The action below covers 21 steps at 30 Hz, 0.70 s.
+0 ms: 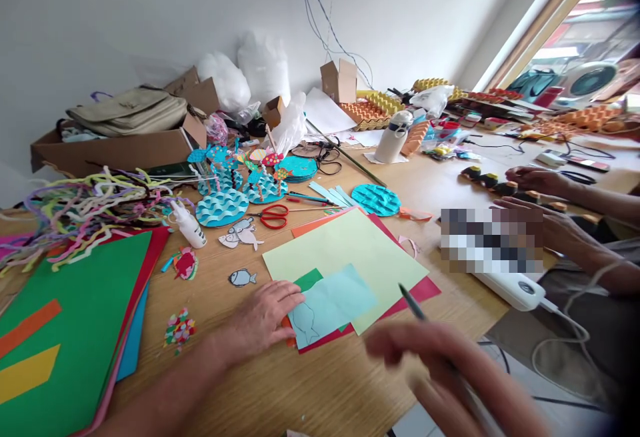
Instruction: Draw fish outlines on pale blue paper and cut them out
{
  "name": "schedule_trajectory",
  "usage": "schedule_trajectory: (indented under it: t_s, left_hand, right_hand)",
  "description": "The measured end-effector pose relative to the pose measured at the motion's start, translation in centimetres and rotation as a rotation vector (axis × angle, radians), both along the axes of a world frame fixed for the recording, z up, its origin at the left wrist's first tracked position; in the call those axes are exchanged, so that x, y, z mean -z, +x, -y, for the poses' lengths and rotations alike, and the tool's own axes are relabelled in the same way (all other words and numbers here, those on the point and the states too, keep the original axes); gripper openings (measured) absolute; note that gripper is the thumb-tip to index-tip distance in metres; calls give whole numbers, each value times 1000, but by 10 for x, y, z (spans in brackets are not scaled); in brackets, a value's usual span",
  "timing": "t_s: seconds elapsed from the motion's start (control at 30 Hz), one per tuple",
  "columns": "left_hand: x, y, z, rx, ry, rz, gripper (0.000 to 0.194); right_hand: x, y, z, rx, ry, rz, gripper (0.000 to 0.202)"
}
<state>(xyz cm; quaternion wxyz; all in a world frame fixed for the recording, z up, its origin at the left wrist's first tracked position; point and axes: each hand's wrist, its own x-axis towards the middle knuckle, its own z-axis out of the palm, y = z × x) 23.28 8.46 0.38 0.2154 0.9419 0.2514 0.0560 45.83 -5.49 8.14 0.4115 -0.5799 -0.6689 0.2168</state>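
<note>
My left hand (270, 313) lies flat, its fingertips on the left edge of a light blue sheet (345, 297). A fish outline is drawn in dark line at that sheet's left end. Blurred and raised at the lower right, my right hand (430, 357) holds a pen (411, 301), its tip pointing up and left, apart from the paper. Beneath the blue sheet are a pale yellow-green sheet (340, 243), a green piece (310, 279) and red paper (425, 290). A cut-out grey fish (243, 277) rests just beyond my left hand.
Red-handled scissors (274, 217), a white glue bottle (189, 225) and blue wavy discs (223, 208) stand further back. Coloured paper dots (180, 330) and a green sheet (95, 290) are on the left. At right are a white power strip (500, 283) and another person's hands (540, 187).
</note>
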Motion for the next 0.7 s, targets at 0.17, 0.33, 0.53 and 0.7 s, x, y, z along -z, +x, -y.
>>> schedule_trajectory:
  t_s: [0.17, 0.33, 0.53, 0.7]
  left_hand:
    - [-11, 16, 0, -182, -69, -17, 39]
    - [-18, 34, 0, -253, -130, -161, 35]
    - [-18, 39, 2, -297, -159, -172, 31]
    - [-16, 38, 3, -312, -226, -112, 38]
  right_hand:
    - [51, 31, -36, 320, -237, 148, 20]
    - [72, 40, -72, 283, -394, 238, 27]
    - [64, 31, -110, 205, -412, 347, 28]
    - [72, 31, -120, 174, -419, 307, 26]
